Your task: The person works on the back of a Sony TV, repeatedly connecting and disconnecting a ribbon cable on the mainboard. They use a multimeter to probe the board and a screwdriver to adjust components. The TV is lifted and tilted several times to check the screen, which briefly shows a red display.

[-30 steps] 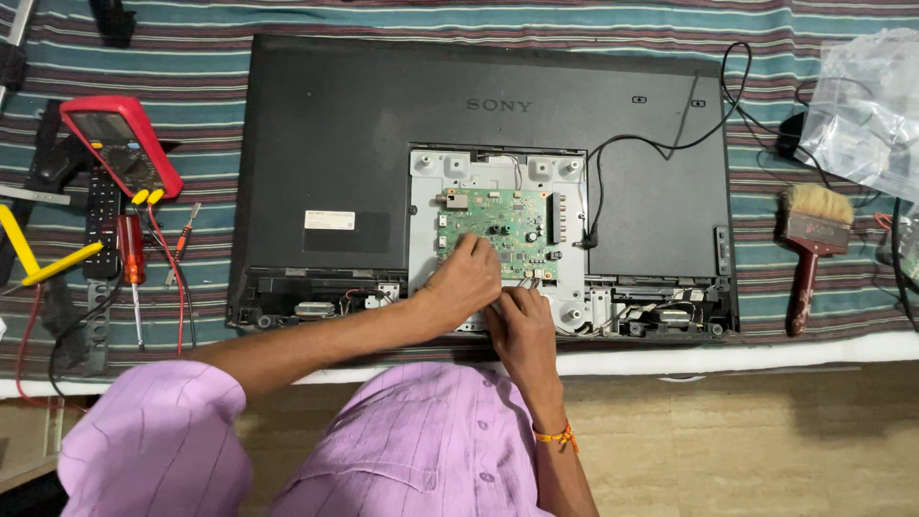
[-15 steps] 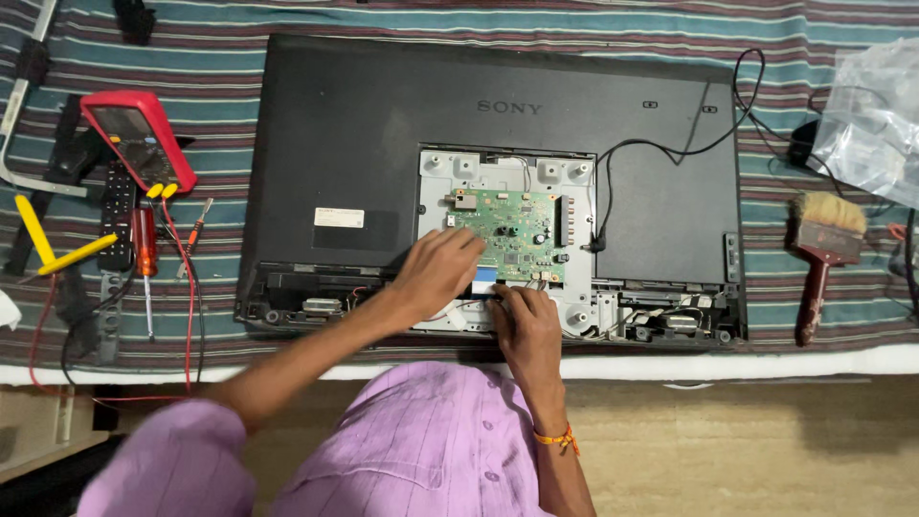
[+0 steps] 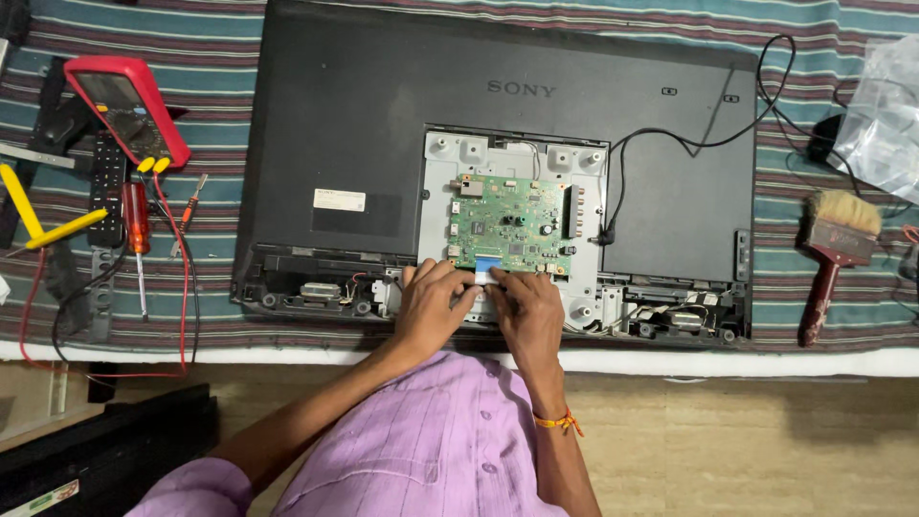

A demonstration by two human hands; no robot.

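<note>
A striped cloth (image 3: 593, 24) in teal, maroon and white is covering the tabletop, and a black flat television (image 3: 383, 144) is lying face down on it with the rear panel open. Since a second ago both hands have been sliding down off the green circuit board (image 3: 512, 230) to its lower edge, which suggests the work is shifting from the board's face to the flat ribbon connector (image 3: 488, 275) there. The left hand (image 3: 433, 306) is resting with fingers curled just beside that connector; the right hand (image 3: 526, 311) is pressing its fingertips at the connector's end, though I cannot tell whether either is actually pinching it. One board is sitting on one grey metal plate (image 3: 584, 191). To the left, one red multimeter (image 3: 124, 105) is lying with one red-handled screwdriver (image 3: 136, 225) and two yellow probes (image 3: 43, 225) near it. To the right, one paintbrush (image 3: 833, 249) is lying well apart from the hands, below one clear plastic bag (image 3: 885, 115). One black cable (image 3: 728, 115) is looping across the television's back.
</note>
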